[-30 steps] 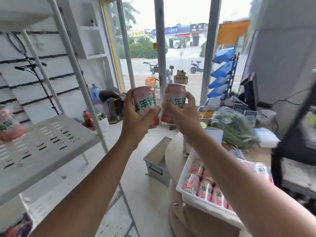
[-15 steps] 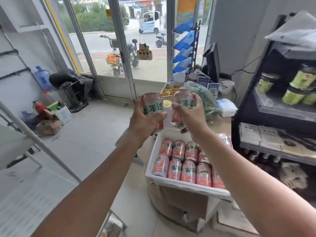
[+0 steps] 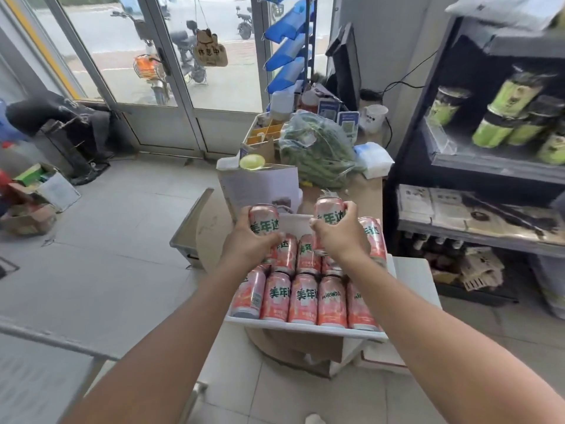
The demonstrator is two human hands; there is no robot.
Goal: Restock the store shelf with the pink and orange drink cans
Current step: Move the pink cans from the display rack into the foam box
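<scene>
We are holding one pink and orange can in each hand, just above the white tray (image 3: 305, 327) where the remaining cans (image 3: 304, 298) are sitting packed side by side in rows. The left grip (image 3: 249, 244) is wrapping low around the left can (image 3: 264, 221), and the right grip (image 3: 337, 237) is closing around the right can (image 3: 330, 214) the same way. We are keeping both roughly upright with the green lettering facing us, which we judge suits setting them label-out on a shelf. The cans are looking like smooth, glossy metal cylinders with narrowed silver rims, likely thin-walled and slippery, so we are gripping the body rather than the top. The tray is appearing rigid, low-walled and plastic, and it is resting on a cardboard box (image 3: 308, 350).
</scene>
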